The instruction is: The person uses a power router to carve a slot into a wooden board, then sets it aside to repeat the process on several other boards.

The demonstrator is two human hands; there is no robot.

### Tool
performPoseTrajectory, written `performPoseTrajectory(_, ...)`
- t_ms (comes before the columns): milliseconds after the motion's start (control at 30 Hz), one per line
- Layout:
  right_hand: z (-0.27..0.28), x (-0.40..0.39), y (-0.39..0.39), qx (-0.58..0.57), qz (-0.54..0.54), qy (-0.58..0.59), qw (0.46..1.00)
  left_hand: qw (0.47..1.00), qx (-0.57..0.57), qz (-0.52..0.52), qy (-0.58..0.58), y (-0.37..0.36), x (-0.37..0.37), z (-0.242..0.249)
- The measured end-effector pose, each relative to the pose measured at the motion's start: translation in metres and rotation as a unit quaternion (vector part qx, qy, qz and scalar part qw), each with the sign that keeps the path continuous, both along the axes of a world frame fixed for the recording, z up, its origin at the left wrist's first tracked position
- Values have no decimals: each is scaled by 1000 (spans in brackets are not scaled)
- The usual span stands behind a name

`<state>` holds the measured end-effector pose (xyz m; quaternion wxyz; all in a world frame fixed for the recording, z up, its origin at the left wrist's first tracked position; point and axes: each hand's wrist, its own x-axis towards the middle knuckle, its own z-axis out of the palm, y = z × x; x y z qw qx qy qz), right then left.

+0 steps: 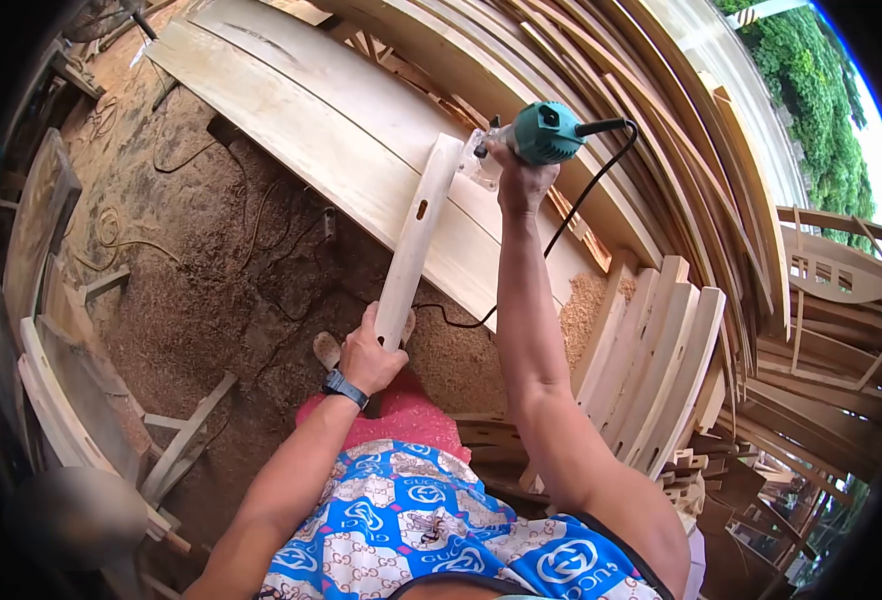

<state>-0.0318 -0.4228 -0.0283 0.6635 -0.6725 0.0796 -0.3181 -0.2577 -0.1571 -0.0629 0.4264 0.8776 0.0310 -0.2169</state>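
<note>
Sawdust covers the workshop floor (191, 260) around a bench (301, 130) of broad pale planks, with long boards (661, 170) stacked past its far side and slotted wooden pieces (651, 370) lined up at the right. A squared wooden rail (413, 245) runs lengthwise away from the body, angled slightly rightward, its far end over the planks and its near end beyond their edge. The left hand (369, 355) is clamped on that near end. Well apart from it, the right hand (524, 182) grips a teal handheld router (548, 133) just right of the rail's far end, making it the nearer hand to that end; whether the router's clear base touches the wood is hard to tell. One elongated slot (422, 209) opens in the rail's upper face, between the hands.
</note>
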Motion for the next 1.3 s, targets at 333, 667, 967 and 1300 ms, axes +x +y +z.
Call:
performPoseTrajectory(333, -1, 32, 15, -6, 23, 15, 1000, 998, -54, 7, 5, 4, -3, -14)
performPoseTrajectory(667, 4, 41, 31, -32, 14, 17, 999, 998, -57, 24, 11, 8, -1, -7)
performPoseTrajectory(967, -1, 52, 27, -21, 46, 27, 998, 999, -47, 9, -3, 11, -8, -24)
performPoseTrajectory(1300, 6, 56, 32, -21, 60, 14, 998, 998, -55, 8, -6, 12, -6, -21)
